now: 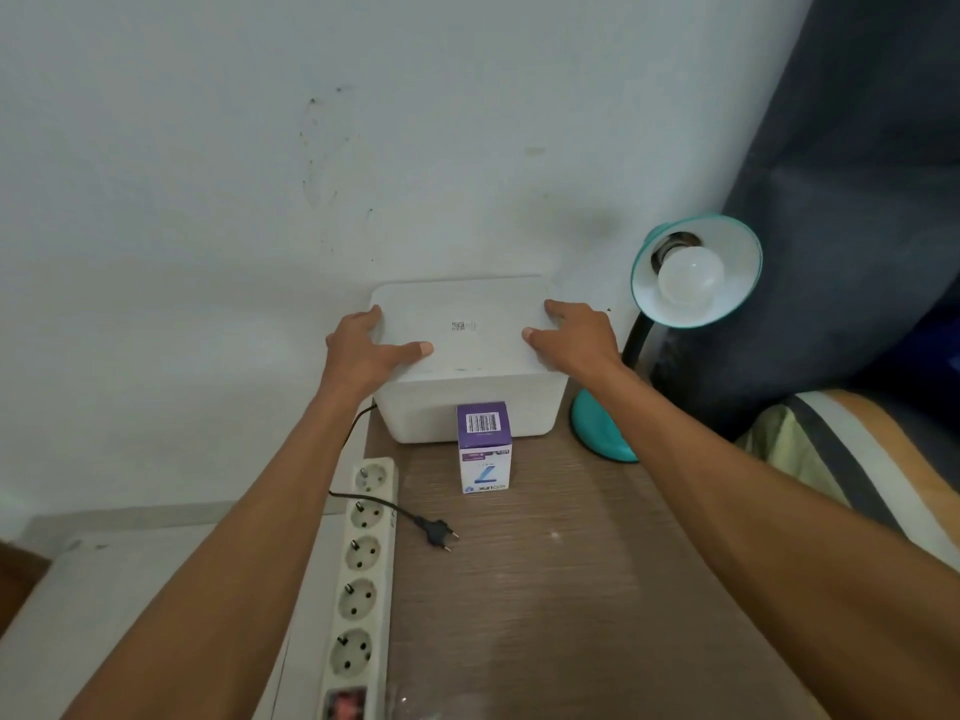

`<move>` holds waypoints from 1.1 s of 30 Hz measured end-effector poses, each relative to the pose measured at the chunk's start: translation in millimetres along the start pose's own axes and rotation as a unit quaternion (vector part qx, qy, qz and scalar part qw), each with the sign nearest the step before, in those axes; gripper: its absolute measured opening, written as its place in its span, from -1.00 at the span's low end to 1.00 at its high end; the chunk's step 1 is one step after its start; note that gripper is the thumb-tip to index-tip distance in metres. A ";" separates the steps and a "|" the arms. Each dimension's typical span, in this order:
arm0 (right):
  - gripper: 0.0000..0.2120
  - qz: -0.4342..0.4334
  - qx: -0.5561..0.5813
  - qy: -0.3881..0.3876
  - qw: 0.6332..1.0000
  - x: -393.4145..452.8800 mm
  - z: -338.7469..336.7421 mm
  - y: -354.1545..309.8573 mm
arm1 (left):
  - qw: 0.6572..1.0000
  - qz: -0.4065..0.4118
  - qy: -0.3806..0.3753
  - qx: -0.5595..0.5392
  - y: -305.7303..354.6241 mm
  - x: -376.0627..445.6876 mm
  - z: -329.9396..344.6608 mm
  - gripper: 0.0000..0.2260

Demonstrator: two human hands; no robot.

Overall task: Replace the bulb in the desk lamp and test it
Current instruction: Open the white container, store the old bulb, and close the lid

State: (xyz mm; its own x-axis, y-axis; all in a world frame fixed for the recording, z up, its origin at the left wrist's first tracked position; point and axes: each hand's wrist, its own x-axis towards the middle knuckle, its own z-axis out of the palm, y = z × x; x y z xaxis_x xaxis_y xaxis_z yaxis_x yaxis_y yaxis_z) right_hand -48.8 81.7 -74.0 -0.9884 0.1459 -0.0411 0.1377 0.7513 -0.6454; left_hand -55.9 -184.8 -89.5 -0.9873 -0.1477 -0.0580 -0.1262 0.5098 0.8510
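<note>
**Both hands on white box, lamp off to the right**

Teal desk lamp (696, 272) stands at table's (571, 589) right rear, white bulb (690, 281) in shade. Bulb carton (484, 448) upright mid-table, against white box (467, 356). Left hand (363, 345) and right hand (571, 340) grip box's top edges, thumbs on lid. Loose plug (439, 532) beside power strip (361, 574).

Both forearms are bare, with no sleeves, and the left grip (363, 350) and right grip (571, 340) are ungloved.

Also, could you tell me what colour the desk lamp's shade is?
Teal outside, white inside the lamp shade, seen in the head view.
</note>
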 end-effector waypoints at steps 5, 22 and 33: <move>-0.31 -0.008 0.008 -0.009 1.000 -1.1 0.6 3.7 | 1.000 0.017 0.005 -0.011 -2.1 -4.4 0.9 0.11; -0.31 -0.034 -0.029 -0.006 0.999 -6.6 13.7 13.8 | 0.998 0.056 0.005 -0.018 -16.2 -5.5 6.7 -0.14; -0.30 -0.014 -0.055 0.009 0.998 5.7 18.6 10.7 | 0.999 0.039 0.006 -0.008 -14.5 7.0 9.4 -0.07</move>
State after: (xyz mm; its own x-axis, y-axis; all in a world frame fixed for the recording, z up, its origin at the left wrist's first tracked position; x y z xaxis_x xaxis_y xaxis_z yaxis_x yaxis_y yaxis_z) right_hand -54.1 78.6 -95.3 -0.9908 0.1353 -0.0100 0.1177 0.8208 -0.5589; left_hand -61.9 -185.2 -107.1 -0.9928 -0.1186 0.0145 -0.0479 0.5067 0.8608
